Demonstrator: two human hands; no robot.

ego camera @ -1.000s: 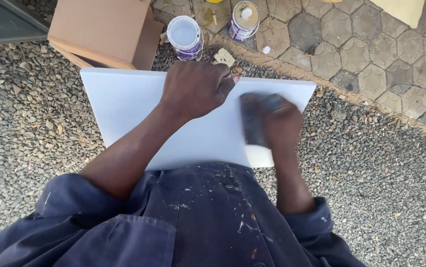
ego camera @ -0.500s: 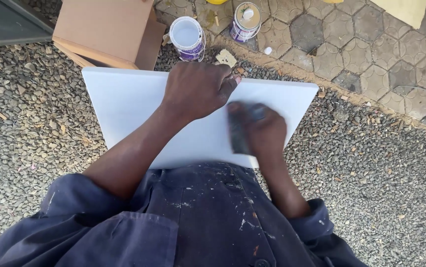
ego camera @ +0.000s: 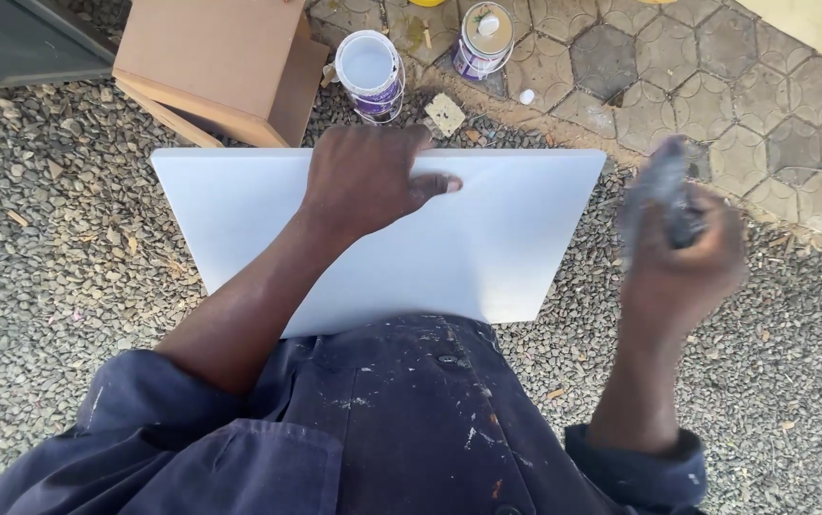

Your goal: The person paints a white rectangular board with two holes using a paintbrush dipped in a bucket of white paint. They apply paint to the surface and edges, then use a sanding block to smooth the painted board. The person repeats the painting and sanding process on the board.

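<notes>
Left hand is flat on the white board, palm down, fingers spread, pinning its far edge — not gripping anything. The board rests across my lap, tilted out over the gravel.

Right hand is off the board, raised just beside its right edge, grip closed around a grey sanding pad. It's blurred, so I can't tell how firmly.

Risks as I see them:
- Only the left palm holds the board — a hard push from the right could make it pivot or slip off my lap into the gravel and scuff the surface.
- An open paint can and a second can stand just past the far edge, near the box; a sliding board could knock them over.
- A loose grip on the pad means uneven pressure and scratches.
</notes>
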